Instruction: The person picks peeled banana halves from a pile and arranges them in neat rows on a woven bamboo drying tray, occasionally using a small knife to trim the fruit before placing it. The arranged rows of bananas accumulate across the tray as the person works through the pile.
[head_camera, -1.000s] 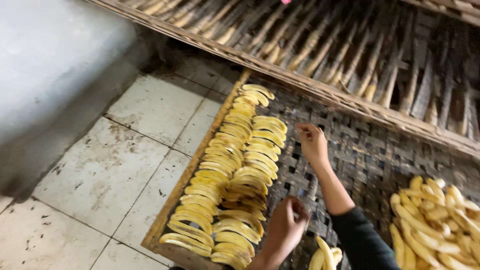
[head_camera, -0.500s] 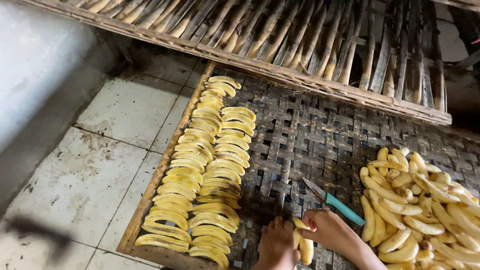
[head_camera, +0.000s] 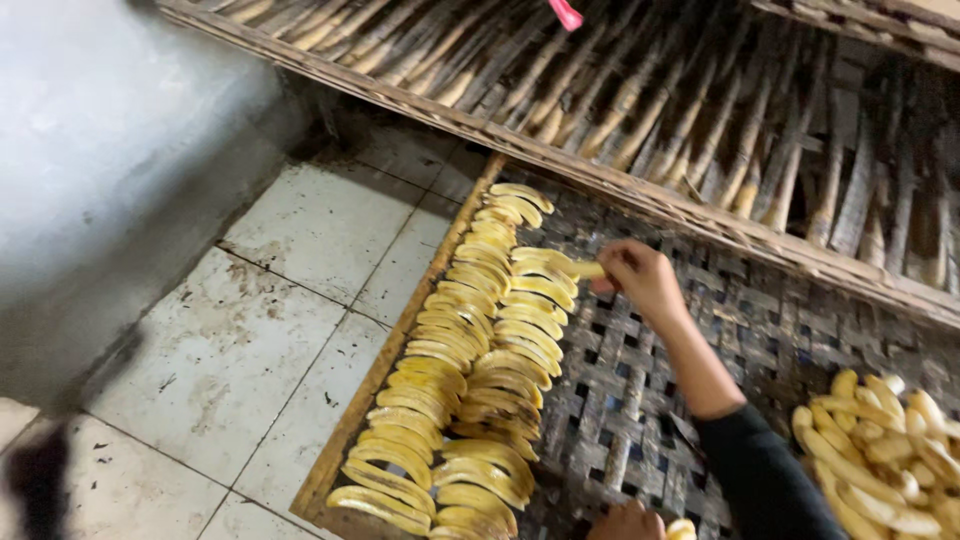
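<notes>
Pretty grimy spot: white floor tiles (head_camera: 250, 340) with dark stains and dirty grout, a plain grey wall (head_camera: 110, 130) on the left, and a slatted bamboo rack (head_camera: 700, 110) across the top. Dim light overall.

One head-worn view looks steeply down, fairly near, onto the woven tray (head_camera: 640, 420) and tiled floor (head_camera: 260, 330).

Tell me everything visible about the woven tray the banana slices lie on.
The woven tray is a dark, flat lattice of interlaced bamboo-like strips with small square gaps, edged by a pale wooden frame. It lies on a grimy tiled floor. Two overlapping rows of yellow banana slices fill its left side; a loose pile sits at its right. The right hand reaches over it, holding a slice.
</notes>
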